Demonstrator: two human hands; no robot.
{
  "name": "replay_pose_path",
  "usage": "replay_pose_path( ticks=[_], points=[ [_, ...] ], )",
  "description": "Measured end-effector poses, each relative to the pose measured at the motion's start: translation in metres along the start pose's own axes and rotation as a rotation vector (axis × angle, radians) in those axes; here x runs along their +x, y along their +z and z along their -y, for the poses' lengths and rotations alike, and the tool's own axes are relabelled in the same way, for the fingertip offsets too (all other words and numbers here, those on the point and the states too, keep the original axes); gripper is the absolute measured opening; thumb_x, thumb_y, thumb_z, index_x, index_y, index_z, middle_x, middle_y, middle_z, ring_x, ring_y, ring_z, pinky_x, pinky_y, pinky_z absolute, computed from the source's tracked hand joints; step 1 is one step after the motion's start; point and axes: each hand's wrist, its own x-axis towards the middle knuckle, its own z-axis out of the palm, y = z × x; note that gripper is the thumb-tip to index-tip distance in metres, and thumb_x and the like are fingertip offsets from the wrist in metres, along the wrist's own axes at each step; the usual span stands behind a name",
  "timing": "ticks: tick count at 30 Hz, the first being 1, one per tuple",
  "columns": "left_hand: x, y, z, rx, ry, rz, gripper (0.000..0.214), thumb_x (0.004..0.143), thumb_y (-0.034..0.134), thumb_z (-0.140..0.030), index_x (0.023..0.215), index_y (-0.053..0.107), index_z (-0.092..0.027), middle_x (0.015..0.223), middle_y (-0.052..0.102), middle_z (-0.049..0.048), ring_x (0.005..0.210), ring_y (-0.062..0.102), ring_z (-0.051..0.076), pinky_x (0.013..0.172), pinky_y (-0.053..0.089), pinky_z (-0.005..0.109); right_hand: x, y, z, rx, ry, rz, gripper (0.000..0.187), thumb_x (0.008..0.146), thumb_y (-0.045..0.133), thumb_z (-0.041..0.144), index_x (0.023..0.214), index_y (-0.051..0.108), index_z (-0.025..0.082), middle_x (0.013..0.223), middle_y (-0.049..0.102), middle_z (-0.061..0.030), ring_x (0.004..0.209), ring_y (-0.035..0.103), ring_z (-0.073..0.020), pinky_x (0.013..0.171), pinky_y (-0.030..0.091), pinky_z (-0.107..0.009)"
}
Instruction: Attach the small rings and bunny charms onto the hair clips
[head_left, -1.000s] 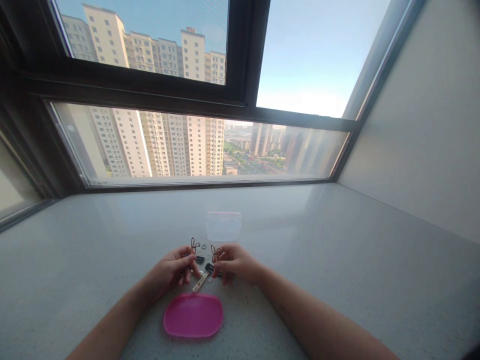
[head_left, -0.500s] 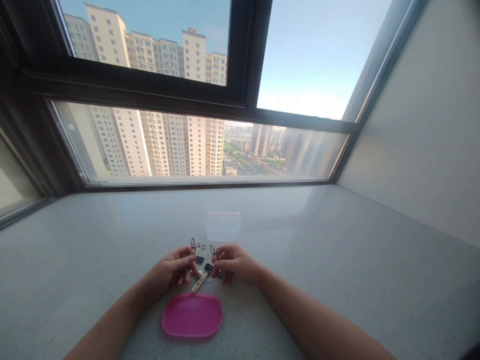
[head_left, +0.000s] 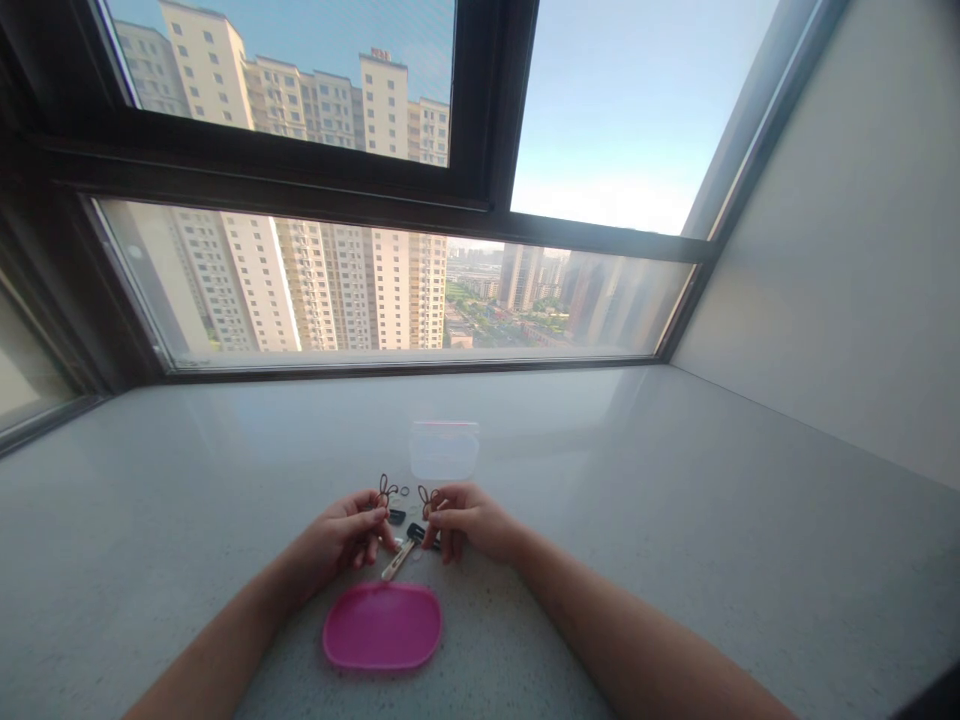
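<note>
My left hand pinches a brown hair tie with bow-like loops that stick up above the fingertips. A similar brown looped hair tie is pinched between the thumb and fingers of my right hand. Both ties are held just above the counter, a short gap apart. Between and below the hands lie a dark hair clip, a black clip partly behind my right fingers, and a cream clip. One small dark ring rests behind them.
A shallow pink oval tray or lid lies on the counter nearest me. Beyond the hands stands a clear plastic container. The speckled pale counter runs back to a dark-framed window, with a white wall at the right.
Both hands keep their pinch on the hair ties and have barely moved. The whole view has shifted slightly; the clips, pink piece and container lie as before.
</note>
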Motion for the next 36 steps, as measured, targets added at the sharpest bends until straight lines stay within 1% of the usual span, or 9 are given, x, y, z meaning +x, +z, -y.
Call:
replay_pose_path(
  ticks=[5, 14, 20, 30, 36],
  points=[
    [-0.0021, 0.0014, -0.0028, 0.003, -0.006, 0.001, 0.020, 0.074, 0.059, -0.030, 0.079, 0.050, -0.014, 0.065, 0.066, 0.0079, 0.040, 0.049, 0.007, 0.034, 0.029, 0.014, 0.0024, -0.0025, -0.0040, 0.041, 0.010, 0.003, 0.033, 0.069, 0.062, 0.038, 0.086, 0.050, 0.012, 0.071, 0.064, -0.0053, 0.042, 0.056, -0.0102, 0.038, 0.037, -0.018],
    [-0.0004, 0.0011, -0.0014, -0.009, -0.004, -0.014, 0.021, 0.072, 0.061, -0.031, 0.079, 0.052, -0.014, 0.064, 0.066, 0.0075, 0.038, 0.048, 0.007, 0.032, 0.028, 0.014, 0.0019, -0.0015, -0.0028, 0.011, 0.007, 0.006, 0.035, 0.068, 0.063, 0.040, 0.085, 0.051, 0.013, 0.071, 0.065, -0.0049, 0.042, 0.055, -0.0097, 0.038, 0.038, -0.018],
    [-0.0003, 0.0010, -0.0003, -0.034, -0.009, -0.026, 0.021, 0.072, 0.062, -0.030, 0.078, 0.052, -0.013, 0.062, 0.066, 0.0075, 0.037, 0.049, 0.007, 0.032, 0.028, 0.014, 0.0023, 0.0004, -0.0037, -0.018, 0.008, -0.028, 0.038, 0.068, 0.062, 0.044, 0.088, 0.050, 0.013, 0.071, 0.065, -0.0043, 0.041, 0.054, -0.0086, 0.039, 0.037, -0.018],
    [-0.0029, 0.0048, -0.0058, -0.040, -0.030, -0.033, 0.021, 0.071, 0.063, -0.031, 0.078, 0.054, -0.012, 0.062, 0.066, 0.0077, 0.037, 0.049, 0.007, 0.032, 0.028, 0.014, 0.0020, 0.0010, -0.0030, -0.041, 0.004, -0.024, 0.040, 0.067, 0.063, 0.046, 0.088, 0.049, 0.014, 0.071, 0.065, -0.0041, 0.042, 0.054, -0.0089, 0.039, 0.038, -0.018],
    [-0.0007, 0.0018, -0.0017, -0.038, -0.015, -0.031, 0.021, 0.071, 0.062, -0.030, 0.078, 0.053, -0.013, 0.063, 0.066, 0.0078, 0.037, 0.048, 0.007, 0.032, 0.028, 0.014, 0.0032, 0.0000, -0.0050, -0.042, 0.001, -0.021, 0.041, 0.066, 0.064, 0.046, 0.085, 0.048, 0.014, 0.071, 0.064, -0.0038, 0.042, 0.055, -0.0093, 0.039, 0.038, -0.018]
  ],
)
